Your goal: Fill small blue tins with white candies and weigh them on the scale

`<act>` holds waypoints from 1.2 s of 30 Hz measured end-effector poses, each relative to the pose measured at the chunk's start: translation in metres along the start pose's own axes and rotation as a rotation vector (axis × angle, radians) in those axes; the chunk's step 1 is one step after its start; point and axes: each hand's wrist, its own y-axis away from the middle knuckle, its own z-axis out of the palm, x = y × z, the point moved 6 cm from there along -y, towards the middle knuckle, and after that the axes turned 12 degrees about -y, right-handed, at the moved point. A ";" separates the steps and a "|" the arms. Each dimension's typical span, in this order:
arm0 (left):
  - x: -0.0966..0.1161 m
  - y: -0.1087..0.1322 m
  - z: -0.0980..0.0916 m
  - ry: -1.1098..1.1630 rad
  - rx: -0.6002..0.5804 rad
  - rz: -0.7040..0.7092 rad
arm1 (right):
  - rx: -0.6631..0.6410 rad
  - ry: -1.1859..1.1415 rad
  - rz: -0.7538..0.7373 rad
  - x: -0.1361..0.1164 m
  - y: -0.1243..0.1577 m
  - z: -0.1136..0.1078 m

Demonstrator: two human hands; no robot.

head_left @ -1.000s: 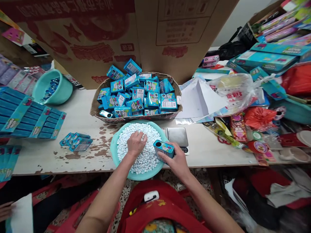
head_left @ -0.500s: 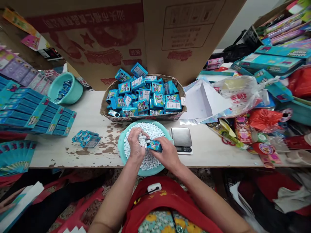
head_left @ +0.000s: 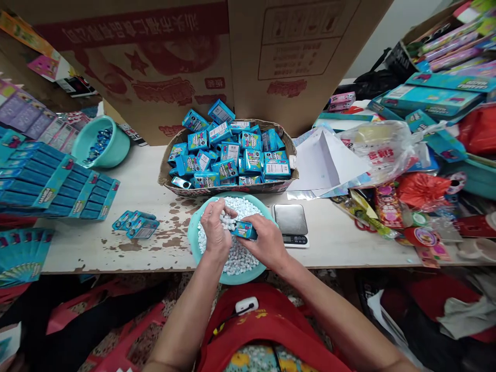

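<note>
Bench with shallow basin and printed candy boxes, seen from above. The left hand (head_left: 216,230) is over the left half of an aqua plastic basin (head_left: 194,243), its fingers curled and cupping some white candy pellets (head_left: 232,263); more of the same pellets fill the basin below. The right hand (head_left: 267,240) grips a blue candy box (head_left: 244,230) between thumb and fingers. This box lies over the middle of the basin, roughly level, its left end against the cupped pellets — whether any are entering it cannot be told, as the opening is hidden.

Just behind the basin, a cut-down cardboard tray (head_left: 186,190) bears a heap of similar blue boxes (head_left: 228,155), and a large printed carton (head_left: 174,57) rises at its back. To the right, near the basin, sits a digital scale (head_left: 290,219) with a metal plate; beyond it lie white paper (head_left: 312,163) and a clear plastic bag (head_left: 382,144). To the left, on the worn white table (head_left: 166,253), stand a small cluster of blue boxes (head_left: 141,226), an aqua bucket (head_left: 121,147) holding shiny blue pieces, and stacked display packs (head_left: 50,191).
</note>
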 end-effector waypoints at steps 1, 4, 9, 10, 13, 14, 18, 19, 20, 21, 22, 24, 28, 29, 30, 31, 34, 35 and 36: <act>0.001 -0.001 0.000 -0.004 0.000 -0.001 | 0.006 -0.001 -0.001 0.000 0.000 0.000; 0.002 -0.002 -0.001 -0.023 0.001 0.005 | 0.015 -0.012 -0.001 -0.001 -0.001 0.001; 0.004 -0.003 -0.004 -0.050 0.024 0.028 | 0.038 -0.047 0.011 -0.004 -0.003 -0.002; 0.005 -0.002 -0.004 -0.051 0.020 0.030 | 0.037 -0.052 0.016 -0.005 -0.004 -0.002; 0.008 -0.001 -0.004 -0.067 0.028 0.042 | 0.041 -0.066 0.037 -0.005 -0.005 0.000; 0.009 -0.001 -0.004 -0.068 0.033 0.044 | 0.039 -0.070 0.042 -0.004 -0.005 0.001; 0.011 -0.001 -0.003 -0.042 0.015 0.054 | 0.042 -0.100 0.060 -0.003 -0.005 0.004; 0.011 -0.001 -0.003 -0.031 0.004 0.046 | 0.046 -0.113 0.064 -0.003 -0.005 0.003; 0.011 -0.001 -0.003 -0.022 -0.001 0.038 | 0.055 -0.129 0.069 -0.002 -0.006 0.003; 0.011 -0.002 -0.003 -0.017 -0.001 0.034 | 0.064 -0.147 0.073 -0.002 -0.006 0.002; 0.011 -0.001 -0.004 -0.018 0.001 0.034 | 0.073 -0.163 0.078 -0.001 -0.006 0.001; 0.012 -0.001 -0.004 -0.038 -0.003 0.050 | 0.086 -0.184 0.083 0.000 -0.006 0.000; 0.013 -0.001 -0.001 -0.050 -0.031 0.050 | 0.085 -0.187 0.080 0.000 -0.007 0.000; 0.013 -0.002 -0.001 -0.046 -0.034 0.051 | 0.081 -0.188 0.080 0.000 -0.007 0.000; 0.012 -0.002 0.000 -0.043 -0.040 0.053 | 0.078 -0.190 0.081 0.000 -0.007 0.001; 0.012 -0.002 0.001 -0.043 -0.057 0.052 | 0.075 -0.191 0.080 0.000 -0.007 0.001; 0.011 0.002 0.006 -0.033 -0.116 0.039 | 0.069 -0.203 0.074 -0.001 -0.007 0.001; 0.012 0.004 0.008 -0.020 -0.142 0.030 | 0.069 -0.210 0.072 -0.001 -0.008 0.001; 0.013 0.007 0.010 -0.006 -0.169 0.024 | 0.069 -0.223 0.071 0.000 -0.009 0.001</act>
